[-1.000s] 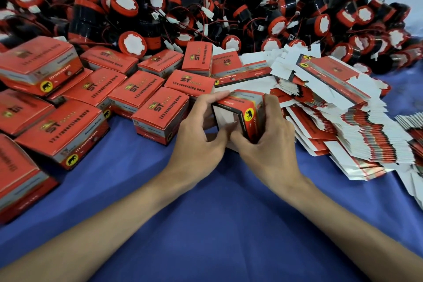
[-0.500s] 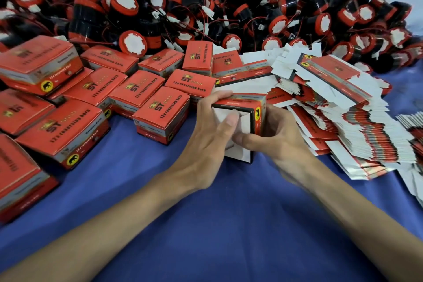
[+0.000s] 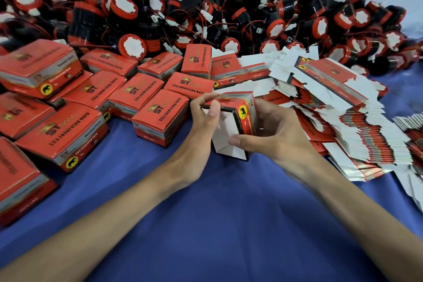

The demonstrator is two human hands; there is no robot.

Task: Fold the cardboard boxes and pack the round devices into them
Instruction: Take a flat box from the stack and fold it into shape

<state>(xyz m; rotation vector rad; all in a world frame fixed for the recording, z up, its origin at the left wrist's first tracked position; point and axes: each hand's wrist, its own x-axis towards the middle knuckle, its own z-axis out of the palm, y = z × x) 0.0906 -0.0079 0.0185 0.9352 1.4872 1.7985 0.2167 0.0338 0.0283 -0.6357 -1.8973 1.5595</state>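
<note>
While gripping a half-folded red cardboard box [image 3: 247, 121] over the blue cloth [image 3: 229, 217], curls fingers of the left hand [image 3: 201, 128] over its top edge and pinches its white flap with the right hand [image 3: 277, 137], near round black-and-red devices [image 3: 128, 7].

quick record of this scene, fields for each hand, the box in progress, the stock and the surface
left hand: pinches the top edge of the half-folded box
right hand: holds the box's red side, thumb pressing a white flap
box state: end flaps partly folded in, end not yet closed
flat blanks: stacked to the right
round devices: black and red, heaped along the back
closed boxes: clustered on the left
surface: blue cloth
</note>
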